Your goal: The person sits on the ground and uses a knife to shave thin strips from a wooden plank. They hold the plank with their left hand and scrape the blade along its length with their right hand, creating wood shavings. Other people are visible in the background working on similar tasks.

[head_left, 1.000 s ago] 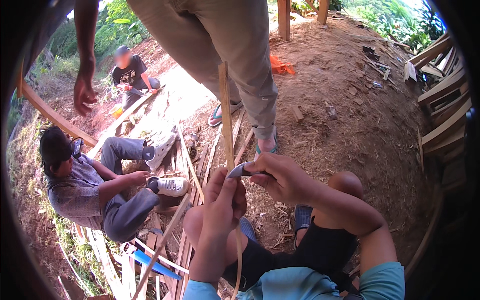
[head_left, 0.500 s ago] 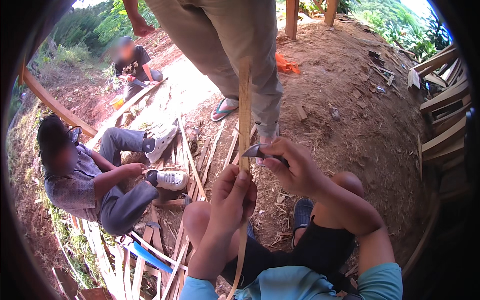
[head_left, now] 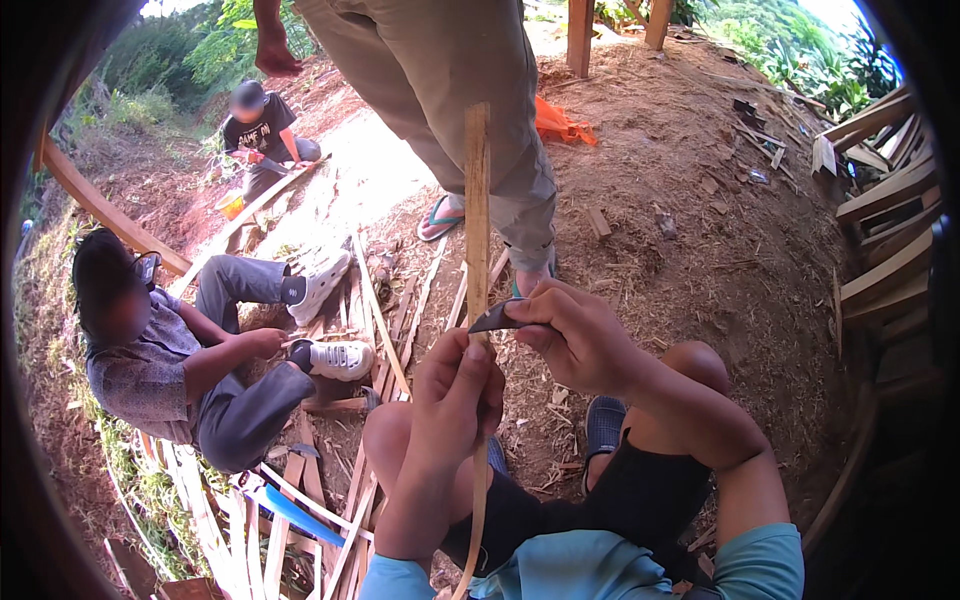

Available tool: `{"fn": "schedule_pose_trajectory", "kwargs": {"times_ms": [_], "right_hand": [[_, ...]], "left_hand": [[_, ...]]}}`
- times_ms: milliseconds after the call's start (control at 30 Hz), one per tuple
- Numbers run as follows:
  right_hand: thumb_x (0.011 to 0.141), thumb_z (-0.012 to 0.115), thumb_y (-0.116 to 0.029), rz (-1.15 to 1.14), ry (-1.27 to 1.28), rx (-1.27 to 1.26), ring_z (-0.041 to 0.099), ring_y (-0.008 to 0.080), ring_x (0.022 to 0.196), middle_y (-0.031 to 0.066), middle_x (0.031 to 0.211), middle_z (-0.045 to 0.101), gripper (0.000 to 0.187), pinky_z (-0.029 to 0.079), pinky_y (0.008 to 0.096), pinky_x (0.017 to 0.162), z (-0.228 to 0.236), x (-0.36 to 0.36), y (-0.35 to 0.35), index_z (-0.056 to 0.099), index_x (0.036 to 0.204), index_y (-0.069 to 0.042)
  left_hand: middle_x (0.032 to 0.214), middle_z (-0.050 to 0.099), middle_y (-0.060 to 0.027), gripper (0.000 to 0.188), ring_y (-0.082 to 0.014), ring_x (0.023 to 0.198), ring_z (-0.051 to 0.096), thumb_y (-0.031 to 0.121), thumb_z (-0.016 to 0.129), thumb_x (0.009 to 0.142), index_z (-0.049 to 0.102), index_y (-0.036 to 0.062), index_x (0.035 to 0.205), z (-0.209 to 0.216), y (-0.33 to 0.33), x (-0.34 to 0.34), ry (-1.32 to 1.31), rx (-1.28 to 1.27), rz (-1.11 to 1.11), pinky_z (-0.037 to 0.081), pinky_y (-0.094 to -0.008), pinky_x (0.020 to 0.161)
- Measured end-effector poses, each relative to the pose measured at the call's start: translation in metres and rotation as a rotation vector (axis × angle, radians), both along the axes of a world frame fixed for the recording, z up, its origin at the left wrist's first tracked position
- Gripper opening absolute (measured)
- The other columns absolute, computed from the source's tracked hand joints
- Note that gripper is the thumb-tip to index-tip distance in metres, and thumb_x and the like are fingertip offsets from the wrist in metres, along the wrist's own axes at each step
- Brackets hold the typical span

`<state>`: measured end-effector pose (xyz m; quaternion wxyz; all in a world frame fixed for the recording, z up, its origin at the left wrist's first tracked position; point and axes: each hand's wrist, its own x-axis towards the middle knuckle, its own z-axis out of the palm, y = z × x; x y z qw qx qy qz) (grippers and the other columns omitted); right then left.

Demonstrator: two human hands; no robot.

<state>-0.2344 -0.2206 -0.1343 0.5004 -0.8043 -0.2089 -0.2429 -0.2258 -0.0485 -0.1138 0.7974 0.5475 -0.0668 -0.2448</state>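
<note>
My left hand is closed around a long thin wooden strip. The strip stands nearly upright, and its lower end curves down between my legs. In my right hand is a small knife with a short curved blade; the fingers hide most of its handle. The blade lies across the strip, just above my left thumb and close to it.
Straight ahead stands a person in grey trousers. Another person sits at the left, and a third crouches farther back. Wooden strips and a blue-bladed saw lie at lower left; a lumber stack is at right.
The knife has slid down the strip toward my left thumb, and its blade has tilted. The strip's top has shifted slightly left. The standing person's legs have moved a little left.
</note>
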Motion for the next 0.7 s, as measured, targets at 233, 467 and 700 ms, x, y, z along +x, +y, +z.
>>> {"fn": "schedule_pose_trajectory", "kwargs": {"times_ms": [233,467,700], "right_hand": [[0.084,0.058,-0.006,-0.132,-0.097,0.063,0.059,0.0297,0.071,0.0111,0.08,0.057,0.016,0.044,0.0355,0.06,-0.006,0.006,0.007,0.053,0.099,-0.003],[0.088,0.054,-0.01,-0.209,-0.197,0.075,0.057,0.0285,0.069,0.0131,0.081,0.056,0.017,0.045,0.0351,0.062,-0.01,0.009,0.012,0.049,0.103,-0.004],[0.089,0.053,-0.009,-0.247,0.078,0.269,0.056,0.0169,0.066,0.0102,0.077,0.055,0.018,0.045,0.029,0.06,0.007,-0.007,-0.007,0.047,0.105,0.0]], "left_hand": [[0.057,0.045,-0.0004,0.016,-0.0062,0.036,0.038,0.021,0.043,0.096,0.047,0.0071,0.089,0.0,-0.002,-0.002,-0.003,-0.03,0.0,0.028,-0.0178,0.031],[0.056,0.045,-0.0015,0.016,-0.0062,0.035,0.037,0.021,0.044,0.095,0.047,0.0069,0.088,0.003,-0.002,-0.005,0.001,-0.014,-0.048,0.029,-0.0184,0.031],[0.059,0.05,-0.0026,0.017,-0.006,0.037,0.041,0.02,0.045,0.095,0.048,0.0041,0.091,0.0,0.015,-0.004,0.01,-0.085,-0.082,0.031,-0.0173,0.033]]}}
